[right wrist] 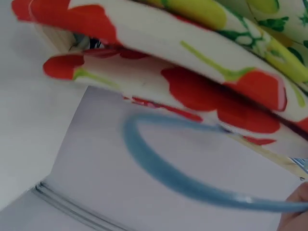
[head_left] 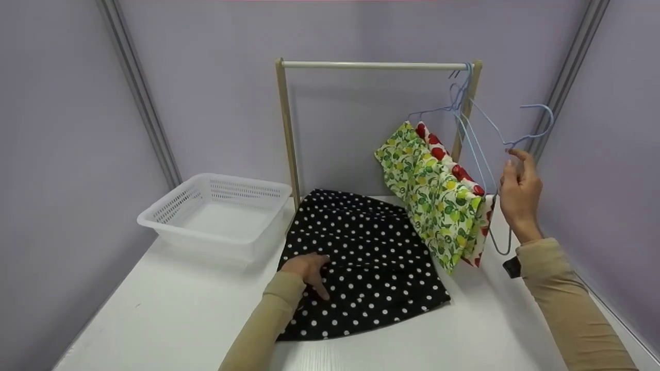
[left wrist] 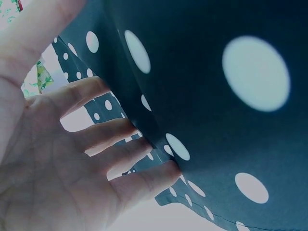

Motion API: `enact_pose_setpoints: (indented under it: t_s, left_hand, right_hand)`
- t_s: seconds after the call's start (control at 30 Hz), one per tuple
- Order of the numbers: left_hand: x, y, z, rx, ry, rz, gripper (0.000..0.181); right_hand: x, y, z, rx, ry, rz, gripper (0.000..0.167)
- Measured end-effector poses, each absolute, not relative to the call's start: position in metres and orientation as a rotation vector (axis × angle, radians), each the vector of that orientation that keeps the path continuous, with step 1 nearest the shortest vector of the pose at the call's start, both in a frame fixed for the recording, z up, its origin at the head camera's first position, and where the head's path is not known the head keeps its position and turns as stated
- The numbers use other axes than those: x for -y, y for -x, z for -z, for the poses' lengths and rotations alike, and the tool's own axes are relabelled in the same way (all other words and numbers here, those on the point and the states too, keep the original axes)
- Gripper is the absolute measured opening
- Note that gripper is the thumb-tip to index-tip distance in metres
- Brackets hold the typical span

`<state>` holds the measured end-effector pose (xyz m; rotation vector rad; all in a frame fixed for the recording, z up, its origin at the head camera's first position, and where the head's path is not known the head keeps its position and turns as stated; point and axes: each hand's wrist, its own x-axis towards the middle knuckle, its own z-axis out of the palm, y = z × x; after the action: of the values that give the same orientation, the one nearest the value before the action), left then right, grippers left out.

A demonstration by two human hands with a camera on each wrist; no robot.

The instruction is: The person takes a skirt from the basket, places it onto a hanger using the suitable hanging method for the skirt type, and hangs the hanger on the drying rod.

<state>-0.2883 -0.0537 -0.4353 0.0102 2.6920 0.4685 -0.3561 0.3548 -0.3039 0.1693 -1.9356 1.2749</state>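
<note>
A black skirt with white dots [head_left: 361, 268] lies spread on the white table. My left hand [head_left: 308, 270] rests on its left part; in the left wrist view the fingers [left wrist: 110, 144] are nearly straight and touch the dotted cloth [left wrist: 202, 120]. At the right, raised above the table, my right hand [head_left: 522, 193] pinches a light blue wire hanger [head_left: 536, 135] just below its hook. One rounded end of the hanger [right wrist: 163, 175] shows in the right wrist view, beside the hung cloths. Only a bit of the right hand [right wrist: 294, 211] appears there.
A rack with a white bar [head_left: 371, 65] stands at the back. From its right end hang a lemon-print cloth [head_left: 430, 190] and a red-and-white one [head_left: 438, 149], on blue hangers [head_left: 454, 105]. A white plastic basket [head_left: 247, 247] stands at the left. Walls enclose the table.
</note>
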Motion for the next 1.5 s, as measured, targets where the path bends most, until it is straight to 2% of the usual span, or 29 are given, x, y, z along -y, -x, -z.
enact_pose_setpoints:
  t_s: [0.1,0.23,0.4,0.5,0.6,0.73,0.87,1.0,1.5]
  left_hand:
    - [0.053,0.287,0.434,-2.685,0.012,-0.494,0.100]
    - [0.053,0.284,0.433,-2.692,0.015,-0.519,0.099]
    - [0.053,0.281,0.432,-2.698,0.023,-0.537,0.097]
    - [0.053,0.281,0.433,-2.700,0.014,-0.504,0.096]
    - [0.053,0.282,0.433,-2.699,0.000,-0.471,0.097]
    - [0.054,0.283,0.433,-2.689,0.002,-0.482,0.097]
    - [0.053,0.282,0.432,-2.684,-0.019,-0.486,0.096]
    - [0.052,0.280,0.431,-2.684,-0.023,-0.479,0.094]
    - [0.054,0.279,0.430,-2.698,-0.007,-0.515,0.096]
  right_hand:
    - [-0.353,0.355,0.304,1.966,-0.209,-1.271,0.029]
    - [-0.349,0.355,0.307,1.936,-0.156,-1.260,0.019]
    - [-0.351,0.358,0.313,1.822,-0.057,-1.137,0.035]
    - [-0.357,0.359,0.317,1.741,-0.013,-1.125,0.037]
    - [-0.357,0.346,0.313,1.665,-0.011,-1.234,0.035]
    - [-0.361,0.337,0.310,1.519,-0.151,-1.470,0.031]
    - [-0.379,0.352,0.321,1.332,-0.332,-1.698,0.030]
    - [-0.386,0.359,0.326,1.245,-0.396,-1.838,0.030]
    - [-0.353,0.354,0.325,1.308,-0.610,-2.128,0.035]
